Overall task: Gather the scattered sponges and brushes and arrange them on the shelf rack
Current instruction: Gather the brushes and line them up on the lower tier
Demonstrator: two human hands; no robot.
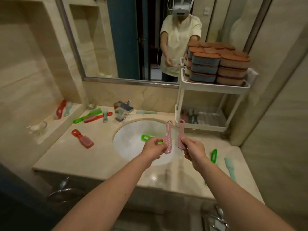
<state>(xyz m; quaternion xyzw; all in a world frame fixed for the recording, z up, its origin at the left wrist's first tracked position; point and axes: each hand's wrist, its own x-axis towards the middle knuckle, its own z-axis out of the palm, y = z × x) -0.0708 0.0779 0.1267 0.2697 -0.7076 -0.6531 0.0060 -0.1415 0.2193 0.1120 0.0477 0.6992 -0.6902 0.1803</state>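
My left hand point(152, 148) grips a pink brush point(168, 135) by its bristle head, handle pointing up, over the sink point(131, 130). My right hand point(193, 148) grips a second pink brush point(180, 133) the same way, right beside the first. The white shelf rack point(215, 88) stands at the back right of the counter; stacked sponges point(216, 64) fill its top tier and several brushes point(190, 116) lie in its lower tier. A green brush point(146, 137) lies in the sink, partly hidden behind my left hand.
Loose brushes lie around: a red one point(82, 138) left of the sink, green and red ones point(93, 115) near the faucet point(122, 110), a teal one point(146, 112) behind the basin, green point(213, 155) and teal point(230, 169) ones at right. Two more point(64, 108) lie on the left ledge.
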